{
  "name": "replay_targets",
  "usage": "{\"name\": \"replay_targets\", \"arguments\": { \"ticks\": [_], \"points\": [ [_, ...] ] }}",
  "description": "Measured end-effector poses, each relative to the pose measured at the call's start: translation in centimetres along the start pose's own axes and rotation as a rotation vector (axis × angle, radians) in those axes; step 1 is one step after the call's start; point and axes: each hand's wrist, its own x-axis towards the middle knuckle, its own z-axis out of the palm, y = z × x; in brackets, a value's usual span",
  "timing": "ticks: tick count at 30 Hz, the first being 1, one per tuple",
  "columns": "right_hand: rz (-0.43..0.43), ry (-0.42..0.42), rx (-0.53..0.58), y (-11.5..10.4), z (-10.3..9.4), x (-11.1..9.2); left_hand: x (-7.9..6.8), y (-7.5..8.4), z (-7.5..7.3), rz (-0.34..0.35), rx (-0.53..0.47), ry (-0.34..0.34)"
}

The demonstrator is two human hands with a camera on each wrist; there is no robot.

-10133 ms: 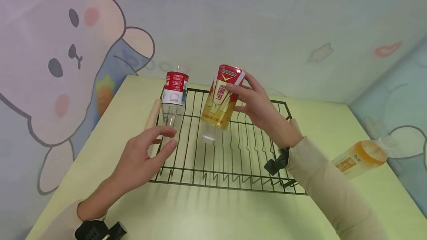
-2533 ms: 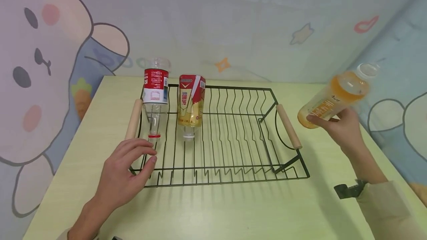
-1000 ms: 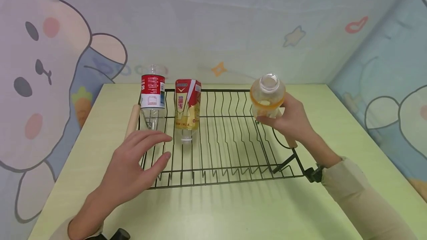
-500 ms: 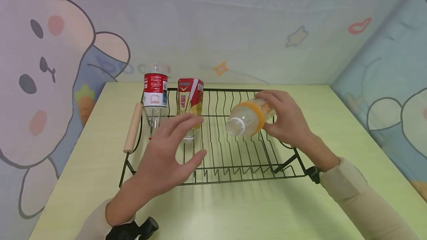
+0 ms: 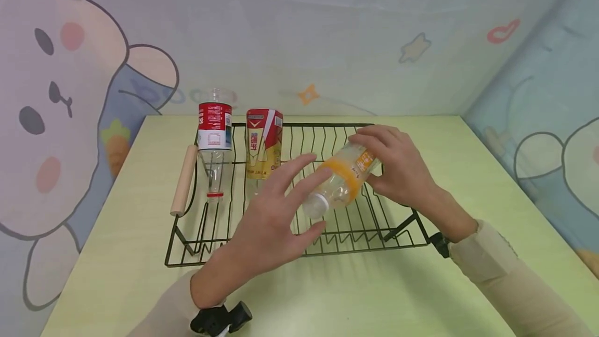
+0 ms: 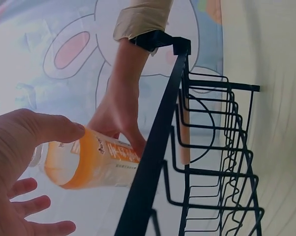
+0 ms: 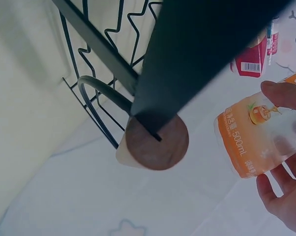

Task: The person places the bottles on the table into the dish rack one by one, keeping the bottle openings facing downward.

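Observation:
My right hand [image 5: 404, 168] grips a clear plastic bottle [image 5: 348, 178] with an orange band and orange-white label by its base end. The bottle is tilted over the rack, its white-rimmed neck pointing down toward my left hand [image 5: 271, 220]. That left hand has its fingers spread around the neck end, and its fingertips overlap the bottle in the head view. In the right wrist view, thumb and fingers sit on opposite sides of the label [image 7: 241, 140]. Below is a black wire dish rack [image 5: 327, 246] with wooden handles.
A clear bottle with a red-and-white label [image 5: 215, 126] stands neck-down at the rack's left. Beside it is a red-and-gold bottle [image 5: 263, 144], also inverted. The left wooden handle [image 5: 184, 181] sticks up at the rack's side. A cartoon-printed cloth [image 5: 327, 40] hangs behind the pale table [image 5: 117, 233].
My right hand has brought the orange-banded bottle from the right side over the rack and tipped its neck downward. My left hand has moved right to the neck.

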Motion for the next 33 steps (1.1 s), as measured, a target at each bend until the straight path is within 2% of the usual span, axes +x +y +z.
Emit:
{"name": "replay_targets", "arguments": {
  "ticks": [8,18,24,27,30,33],
  "points": [
    [-0.052,-0.002,-0.035,-0.2,0.0,0.0,0.4,0.2,1.2,0.067,0.019,-0.009],
    [-0.053,-0.050,-0.068,-0.6,0.0,-0.2,0.4,0.4,1.9,0.067,0.040,-0.014],
    [-0.042,-0.065,-0.072,-0.9,-0.2,-0.2,0.2,0.2,2.0,0.089,0.054,-0.004],
    [-0.011,-0.076,-0.082,-1.0,-0.6,-0.1,0.2,0.1,2.0,0.107,0.061,0.016],
    [0.058,-0.090,-0.076,-0.9,-1.4,-0.1,0.2,0.0,2.0,0.120,0.062,0.052],
    [0.153,-0.093,0.008,-0.6,-2.2,-0.3,0.1,-0.1,1.9,0.137,0.062,0.091]
  ]
}}
